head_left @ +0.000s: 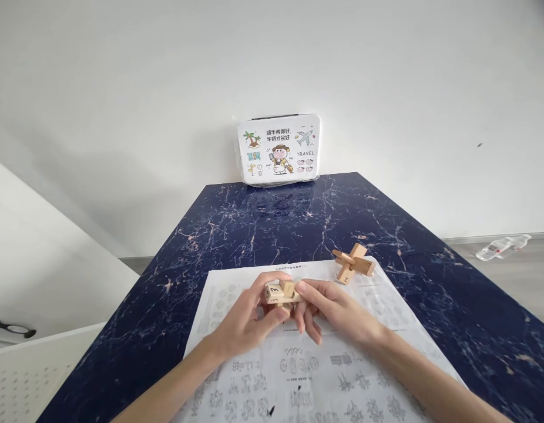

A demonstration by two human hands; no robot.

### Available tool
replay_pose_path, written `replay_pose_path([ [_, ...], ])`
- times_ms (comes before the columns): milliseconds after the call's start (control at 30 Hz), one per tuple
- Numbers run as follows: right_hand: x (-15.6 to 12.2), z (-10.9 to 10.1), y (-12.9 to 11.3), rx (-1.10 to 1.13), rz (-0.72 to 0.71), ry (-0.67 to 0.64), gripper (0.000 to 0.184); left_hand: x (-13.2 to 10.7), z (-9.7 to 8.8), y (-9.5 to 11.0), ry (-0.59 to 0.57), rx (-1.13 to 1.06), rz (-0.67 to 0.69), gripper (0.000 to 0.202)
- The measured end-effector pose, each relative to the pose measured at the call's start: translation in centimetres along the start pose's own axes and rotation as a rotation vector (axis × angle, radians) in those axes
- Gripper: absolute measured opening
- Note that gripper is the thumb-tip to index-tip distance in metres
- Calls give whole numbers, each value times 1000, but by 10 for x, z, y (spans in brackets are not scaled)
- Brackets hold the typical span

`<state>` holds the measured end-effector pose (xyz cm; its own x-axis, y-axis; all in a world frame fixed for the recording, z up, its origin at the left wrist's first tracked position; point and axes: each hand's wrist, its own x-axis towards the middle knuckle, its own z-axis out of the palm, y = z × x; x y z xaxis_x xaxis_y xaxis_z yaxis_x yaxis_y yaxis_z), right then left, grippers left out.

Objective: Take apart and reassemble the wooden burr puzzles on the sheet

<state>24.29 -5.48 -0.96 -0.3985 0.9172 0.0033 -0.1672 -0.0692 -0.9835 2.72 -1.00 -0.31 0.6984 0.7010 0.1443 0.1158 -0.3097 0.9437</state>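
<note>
Both hands meet over a white instruction sheet printed with puzzle diagrams. Between them is a small set of interlocked wooden puzzle blocks, one block marked with a number. My left hand curls round the blocks from the left, thumb underneath. My right hand pinches them from the right with its fingertips. A second wooden puzzle, cross-shaped and assembled, lies on the sheet's far right corner, a short way beyond my right hand.
The sheet lies on a dark blue marbled table. A white tin with cartoon travel pictures leans on the wall at the table's far edge. A plastic bottle lies on the floor at right. White furniture stands at left.
</note>
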Motion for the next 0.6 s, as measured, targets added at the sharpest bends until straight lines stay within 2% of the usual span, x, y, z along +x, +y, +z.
replay_pose_path([
  [133,-1,4,4,-65,6,54,59,0,5,7,13,-29,-36,40],
  [267,-1,6,13,-151,13,115,68,0,4,7,-3,-54,-55,43],
  [467,-2,6,13,-200,23,152,72,0,2,7,-31,-97,-105,49],
  [600,-3,7,9,-230,43,200,76,0,5,11,-41,-110,-128,76],
])
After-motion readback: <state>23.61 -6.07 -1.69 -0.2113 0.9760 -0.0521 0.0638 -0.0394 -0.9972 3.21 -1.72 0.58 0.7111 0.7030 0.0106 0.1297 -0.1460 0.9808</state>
